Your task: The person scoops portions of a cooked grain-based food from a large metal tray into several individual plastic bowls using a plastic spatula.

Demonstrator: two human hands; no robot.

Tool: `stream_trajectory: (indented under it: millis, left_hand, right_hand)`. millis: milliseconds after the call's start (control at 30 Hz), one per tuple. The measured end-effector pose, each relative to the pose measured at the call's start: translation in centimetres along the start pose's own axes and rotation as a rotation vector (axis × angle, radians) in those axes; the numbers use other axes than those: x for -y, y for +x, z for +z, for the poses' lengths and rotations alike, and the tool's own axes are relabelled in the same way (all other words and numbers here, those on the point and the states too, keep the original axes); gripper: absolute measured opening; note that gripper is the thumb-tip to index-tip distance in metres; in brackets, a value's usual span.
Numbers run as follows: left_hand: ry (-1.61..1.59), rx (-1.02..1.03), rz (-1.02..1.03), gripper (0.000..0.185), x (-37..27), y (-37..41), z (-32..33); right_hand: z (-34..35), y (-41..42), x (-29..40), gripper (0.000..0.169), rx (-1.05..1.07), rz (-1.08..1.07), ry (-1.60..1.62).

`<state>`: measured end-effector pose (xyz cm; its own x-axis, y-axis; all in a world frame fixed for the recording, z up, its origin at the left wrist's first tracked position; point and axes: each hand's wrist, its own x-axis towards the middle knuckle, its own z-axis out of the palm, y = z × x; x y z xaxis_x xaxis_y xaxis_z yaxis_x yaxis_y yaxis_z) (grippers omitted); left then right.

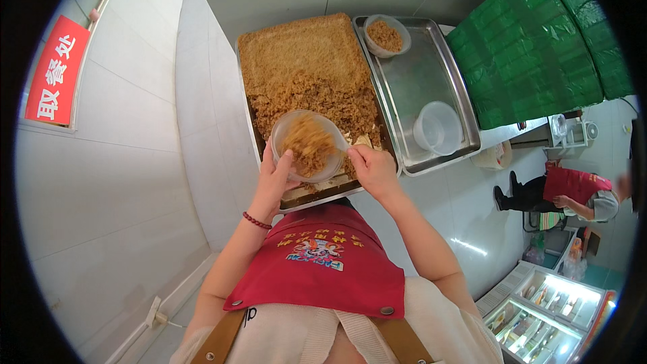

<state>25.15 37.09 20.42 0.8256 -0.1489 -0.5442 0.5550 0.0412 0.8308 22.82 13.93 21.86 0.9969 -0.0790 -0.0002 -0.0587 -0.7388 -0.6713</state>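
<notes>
My left hand (275, 174) holds a clear plastic bowl (275, 141) by its side, thumb over the rim. Brown crumbly food (308, 146) in the bowl is blurred by motion. At the bowl's right edge, my right hand (375, 168) is closed on the handle of a utensil, most of which is hidden. Below the bowl lies a metal tray (323, 189) filled with the same food (308, 50). That mass is smooth and flat at the far end, broken up and loose nearer me, with bare metal showing along the near edge.
A second steel tray (419, 81) at right carries a filled plastic bowl (385, 36) and an empty plastic bowl (438, 129). Green wrapped packs (525, 50) are stacked beyond it. A tiled wall (116, 162) stands at left. A person (571, 192) and a lit display case (546, 313) are farther right.
</notes>
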Motion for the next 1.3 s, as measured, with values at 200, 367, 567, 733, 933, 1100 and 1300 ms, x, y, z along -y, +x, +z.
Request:
stream_trajectory:
  millis: [200, 367, 567, 733, 933, 1100, 1300]
  left_hand:
    - [-0.248, 0.004, -0.02, 0.064, 2.3, 0.2, -2.8]
    - [-0.521, 0.025, 0.133, 0.066, 1.3, -2.9, -3.6]
    - [-0.359, -0.088, 0.173, 0.064, 1.9, -1.8, -3.9]
    - [-0.265, -0.127, 0.155, 0.064, 1.9, -1.2, -3.6]
    - [-0.133, -0.077, 0.094, 0.067, 1.6, 0.5, -2.3]
    - [-0.188, 0.072, 0.11, 0.064, 1.2, 2.2, 0.1]
    - [-0.342, 0.11, 0.177, 0.064, -0.1, 1.7, 2.1]
  right_hand:
    - [-3.8, 1.3, -8.4, 0.029, 0.004, 0.268, -0.228]
    - [1.4, 4.3, -17.9, 0.031, 0.046, 0.472, 0.12]
    - [7.3, 8.2, -15.7, 0.035, 0.091, 0.603, 0.602]
    - [6.6, 6.0, -14.8, 0.034, 0.036, 0.606, 0.808]
    - [2.0, 3.4, -9.8, 0.03, 0.039, 0.53, 0.899]
    - [-0.3, 2.0, -2.5, 0.028, 0.042, 0.301, 0.624]
    - [-1.1, -0.7, 3.1, 0.025, -0.233, -0.23, -0.334]
